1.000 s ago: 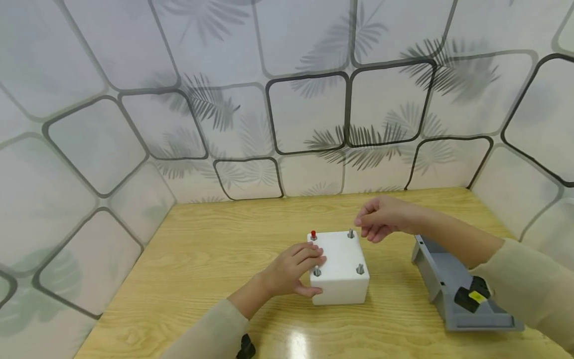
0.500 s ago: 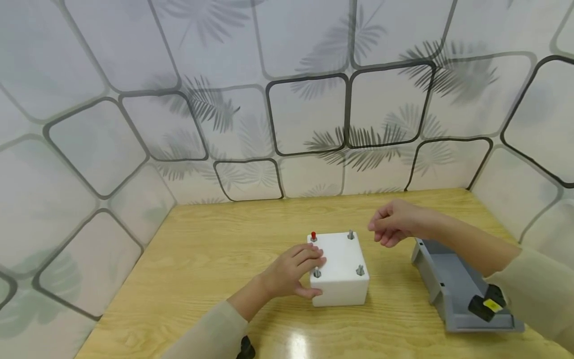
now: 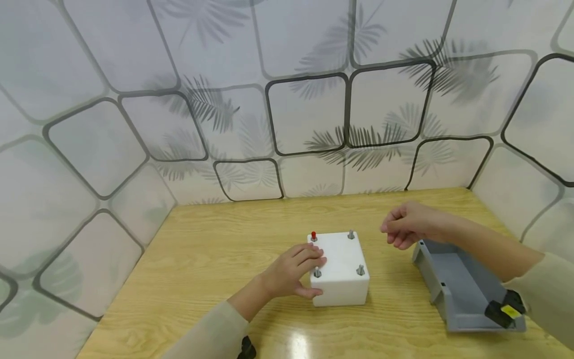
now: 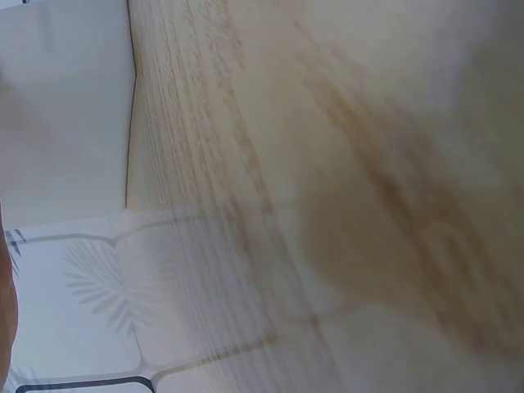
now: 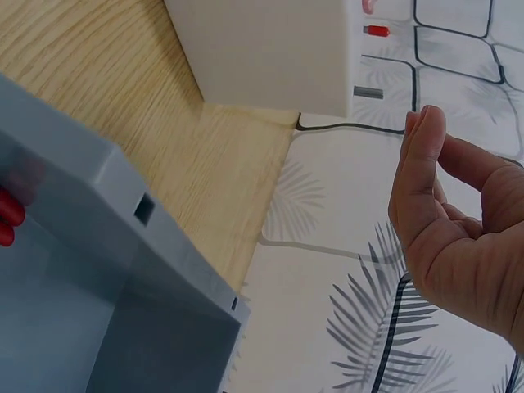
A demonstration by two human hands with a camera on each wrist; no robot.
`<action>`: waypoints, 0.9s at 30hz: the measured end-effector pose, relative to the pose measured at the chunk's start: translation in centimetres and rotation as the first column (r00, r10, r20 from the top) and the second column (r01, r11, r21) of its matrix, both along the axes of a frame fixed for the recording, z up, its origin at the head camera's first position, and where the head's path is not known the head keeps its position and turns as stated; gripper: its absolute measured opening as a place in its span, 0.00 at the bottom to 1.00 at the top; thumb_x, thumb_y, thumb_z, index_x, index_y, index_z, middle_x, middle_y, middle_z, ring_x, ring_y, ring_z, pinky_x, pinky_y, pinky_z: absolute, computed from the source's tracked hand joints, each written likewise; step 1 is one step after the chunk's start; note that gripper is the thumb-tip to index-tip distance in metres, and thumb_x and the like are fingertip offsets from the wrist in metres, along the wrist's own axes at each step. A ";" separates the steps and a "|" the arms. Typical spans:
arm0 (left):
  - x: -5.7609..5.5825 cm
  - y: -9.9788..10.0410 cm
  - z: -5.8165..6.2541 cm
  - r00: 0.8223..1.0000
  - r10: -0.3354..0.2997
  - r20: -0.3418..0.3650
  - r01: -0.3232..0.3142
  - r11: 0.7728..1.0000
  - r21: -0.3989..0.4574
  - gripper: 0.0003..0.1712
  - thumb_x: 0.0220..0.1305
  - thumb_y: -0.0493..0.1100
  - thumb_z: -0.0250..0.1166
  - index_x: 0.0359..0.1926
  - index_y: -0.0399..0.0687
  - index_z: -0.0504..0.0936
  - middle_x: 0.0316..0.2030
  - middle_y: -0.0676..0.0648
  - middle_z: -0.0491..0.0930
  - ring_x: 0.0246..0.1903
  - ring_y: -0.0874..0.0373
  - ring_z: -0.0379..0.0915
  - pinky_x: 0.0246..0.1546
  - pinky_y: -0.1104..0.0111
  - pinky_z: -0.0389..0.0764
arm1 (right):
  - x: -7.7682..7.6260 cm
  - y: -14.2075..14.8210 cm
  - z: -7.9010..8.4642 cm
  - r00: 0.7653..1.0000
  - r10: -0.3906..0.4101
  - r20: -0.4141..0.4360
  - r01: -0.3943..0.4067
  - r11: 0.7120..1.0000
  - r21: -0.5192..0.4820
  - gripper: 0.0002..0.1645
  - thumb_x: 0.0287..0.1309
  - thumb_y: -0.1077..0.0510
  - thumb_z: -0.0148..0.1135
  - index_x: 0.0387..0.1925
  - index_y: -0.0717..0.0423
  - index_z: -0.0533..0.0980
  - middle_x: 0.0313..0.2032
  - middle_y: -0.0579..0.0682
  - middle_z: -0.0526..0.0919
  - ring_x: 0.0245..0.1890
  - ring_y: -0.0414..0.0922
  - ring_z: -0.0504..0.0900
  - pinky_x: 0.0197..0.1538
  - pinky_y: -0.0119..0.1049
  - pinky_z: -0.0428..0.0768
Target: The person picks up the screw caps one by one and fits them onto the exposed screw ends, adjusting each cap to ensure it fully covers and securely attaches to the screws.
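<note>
Resting my left hand (image 3: 292,269), fingers loose, on the white block (image 3: 343,259) in the head view; right hand (image 3: 411,225) is curled near the gray bin (image 3: 431,274). Left wrist: block on blurry wood tabletop (image 4: 246,155). Right wrist: thumb meets fingers, nothing visible between.

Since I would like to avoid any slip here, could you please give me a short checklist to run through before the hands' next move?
1. White block steadied: ok, the left hand rests on it.
2. Right hand free: ok, nothing visible held.
3. Metal posts all capped: not ok, only the far-left one bears a red cap.
4. Red pieces available in the grey bin: ok, right wrist view shows some.
5. Enough pieces for the rest: cannot tell, picture edge cuts them off.
</note>
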State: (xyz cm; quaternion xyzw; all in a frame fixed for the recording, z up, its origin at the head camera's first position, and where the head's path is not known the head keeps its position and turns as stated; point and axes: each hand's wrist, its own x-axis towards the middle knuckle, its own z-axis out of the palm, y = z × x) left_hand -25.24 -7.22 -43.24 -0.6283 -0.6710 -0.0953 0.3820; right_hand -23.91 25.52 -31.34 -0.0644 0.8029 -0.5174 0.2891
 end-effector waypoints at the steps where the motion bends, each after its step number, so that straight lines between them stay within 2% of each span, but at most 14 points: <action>1: 0.0 0.0 0.0 1.000 0.000 -0.002 0.000 1.000 0.000 0.37 0.46 0.65 0.68 0.47 0.40 0.79 0.45 0.46 0.80 0.49 0.54 0.74 0.60 0.66 0.73 | 0.0 0.1 0.0 1.000 0.005 -0.001 -0.005 1.000 -0.002 0.12 0.61 0.56 0.59 0.36 0.63 0.76 0.26 0.49 0.82 0.23 0.38 0.81 0.30 0.31 0.84; 6: -0.1 0.0 0.1 1.000 -0.003 -0.001 0.003 1.000 -0.002 0.37 0.47 0.65 0.68 0.48 0.39 0.78 0.45 0.46 0.80 0.50 0.54 0.74 0.60 0.66 0.72 | 0.3 1.1 -0.2 1.000 0.021 0.004 -0.021 1.000 -0.014 0.11 0.62 0.57 0.58 0.35 0.63 0.75 0.26 0.49 0.81 0.23 0.37 0.81 0.30 0.30 0.84; 27: -0.1 0.1 -0.1 1.000 -0.004 -0.009 0.004 1.000 0.004 0.37 0.46 0.65 0.68 0.47 0.40 0.78 0.45 0.46 0.80 0.49 0.54 0.74 0.61 0.65 0.72 | 0.7 5.8 -1.0 1.000 -0.007 0.009 0.007 1.000 -0.012 0.12 0.65 0.57 0.54 0.40 0.63 0.75 0.30 0.49 0.82 0.27 0.38 0.82 0.34 0.32 0.84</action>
